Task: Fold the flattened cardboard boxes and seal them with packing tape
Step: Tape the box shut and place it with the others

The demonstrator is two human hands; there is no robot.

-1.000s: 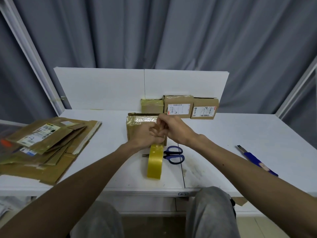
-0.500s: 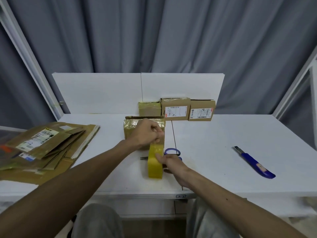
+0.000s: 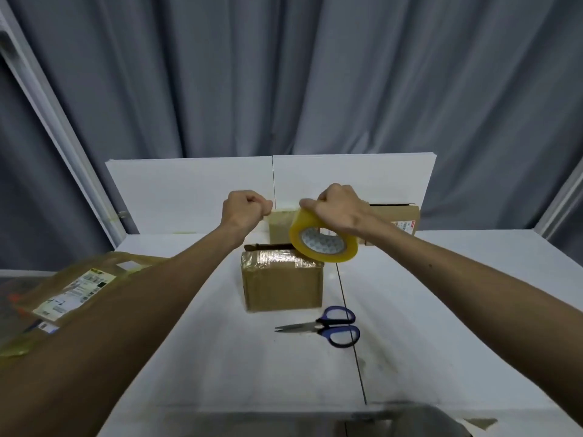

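The right hand (image 3: 342, 212) grips a yellow packing tape roll (image 3: 323, 244) above a taped cardboard box (image 3: 282, 287) on the white table (image 3: 220, 357). The left hand (image 3: 244, 209), curled, pinches the tape strip (image 3: 284, 212) drawn out leftward. Blue-handled scissors (image 3: 328, 325) lie just nearer than the box, flattened boxes (image 3: 72, 288) at the left edge

a curtained packing station: white table (image 3: 441, 294), grey curtains (image 3: 284, 74), labelled cardboard boxes (image 3: 400, 216).

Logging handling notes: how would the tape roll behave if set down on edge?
The tape roll is round, so on edge it would probably roll. Its thick wound band looks stiff, unlikely to crush in the right hand.
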